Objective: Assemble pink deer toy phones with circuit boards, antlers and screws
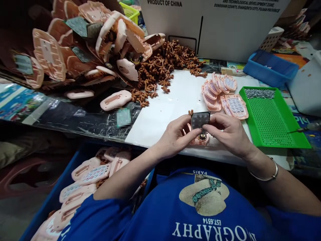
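Observation:
Between both hands I hold a small dark square board with rows of round dots (pixel 200 120), lifted a little above the white work surface (pixel 150 120). My left hand (pixel 177 134) pinches its left side and lower edge with thumb and fingers. On its right side my right hand (pixel 227 132) grips it the same way. Just below the board lies a pink plastic shell (pixel 199 141) with a round metal part in it, partly hidden by my hands. Beyond my right hand are several pink shells with keypads (pixel 234 105), some stacked and leaning.
A green tray (pixel 273 134) with small screws at its far end stands right, a screwdriver (pixel 308 128) over its edge. Brown plastic pieces (pixel 165 63) are heaped behind. Pink shells (pixel 48 55) spill from a box at left. A blue bin (pixel 47 209) of pink toy phones sits below.

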A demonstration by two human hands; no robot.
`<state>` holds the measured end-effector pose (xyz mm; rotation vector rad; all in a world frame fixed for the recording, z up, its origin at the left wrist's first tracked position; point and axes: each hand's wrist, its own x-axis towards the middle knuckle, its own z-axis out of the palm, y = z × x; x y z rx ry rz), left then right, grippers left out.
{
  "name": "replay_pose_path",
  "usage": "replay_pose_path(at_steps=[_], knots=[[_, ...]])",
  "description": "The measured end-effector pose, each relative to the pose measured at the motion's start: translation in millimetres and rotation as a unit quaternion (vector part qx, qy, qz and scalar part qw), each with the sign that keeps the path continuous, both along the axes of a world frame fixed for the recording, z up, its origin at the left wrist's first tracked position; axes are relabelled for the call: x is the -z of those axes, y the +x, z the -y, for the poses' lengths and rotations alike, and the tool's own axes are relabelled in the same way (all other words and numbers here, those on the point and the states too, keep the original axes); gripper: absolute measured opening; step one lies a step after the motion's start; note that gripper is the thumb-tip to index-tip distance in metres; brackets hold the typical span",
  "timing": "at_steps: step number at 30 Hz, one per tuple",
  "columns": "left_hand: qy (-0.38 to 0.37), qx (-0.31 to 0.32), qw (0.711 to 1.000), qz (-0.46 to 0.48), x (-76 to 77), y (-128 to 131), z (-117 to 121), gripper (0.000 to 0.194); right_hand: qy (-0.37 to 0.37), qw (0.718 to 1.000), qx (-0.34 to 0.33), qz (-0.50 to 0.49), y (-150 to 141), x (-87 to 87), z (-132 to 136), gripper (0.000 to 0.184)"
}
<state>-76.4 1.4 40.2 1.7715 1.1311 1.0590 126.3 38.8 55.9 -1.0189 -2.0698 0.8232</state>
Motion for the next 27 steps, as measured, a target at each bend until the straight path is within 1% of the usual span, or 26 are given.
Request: replay_pose_path(at_steps=[2,4,6,8,10,12,14,17,20,23,25,27], knots=[[-0.007,0.0,1.0,-0.015,4.1,2.8,-2.9,0.039,-0.039,0.998,0.035,-0.037,2.3,4.9,2.0,0.017],[0.005,-0.02,0.998,-0.058,10.2,6.6,-3.9,0.053,-0.077,0.992,0.061,-0.075,5.6,10.2,5.7,0.017],[0.051,-0.043,0.991,-0.117,16.1,11.7,-3.4,0.055,-0.107,0.985,0.076,-0.112,8.1,15.4,10.2,0.017],[0.1,-0.057,0.979,-0.166,20.3,17.2,-2.3,0.046,-0.128,0.978,0.091,-0.141,9.7,20.4,14.6,0.018],[0.136,-0.072,0.97,-0.189,23.0,21.9,-1.3,0.029,-0.14,0.972,0.106,-0.157,11.4,25.2,18.2,0.019],[0.156,-0.081,0.967,-0.187,25.5,24.6,-0.7,0.015,-0.146,0.968,0.122,-0.166,14.2,29.8,21.0,0.021],[0.167,-0.082,0.968,-0.168,29.0,24.8,-0.3,0.009,-0.147,0.965,0.136,-0.17,18.4,34.9,23.6,0.022],[0.193,-0.065,0.967,-0.153,35.6,21.8,0.3,0.009,-0.151,0.965,0.14,-0.16,25.5,43.6,28.0,0.023],[0.235,-0.039,0.951,-0.197,39.7,18.1,1.2,0.017,-0.168,0.966,0.122,-0.157,31.0,52.2,33.4,0.019],[0.252,-0.009,0.932,-0.259,36.7,14.9,1.6,0.025,-0.181,0.965,0.113,-0.152,33.8,57.7,37.5,0.017],[0.242,0.017,0.93,-0.275,32.2,12.3,1.3,0.024,-0.178,0.966,0.117,-0.143,34.1,58.8,38.4,0.017],[0.225,0.042,0.935,-0.271,28.7,9.3,0.9,0.022,-0.171,0.969,0.119,-0.135,34.0,58.4,38.1,0.016]])
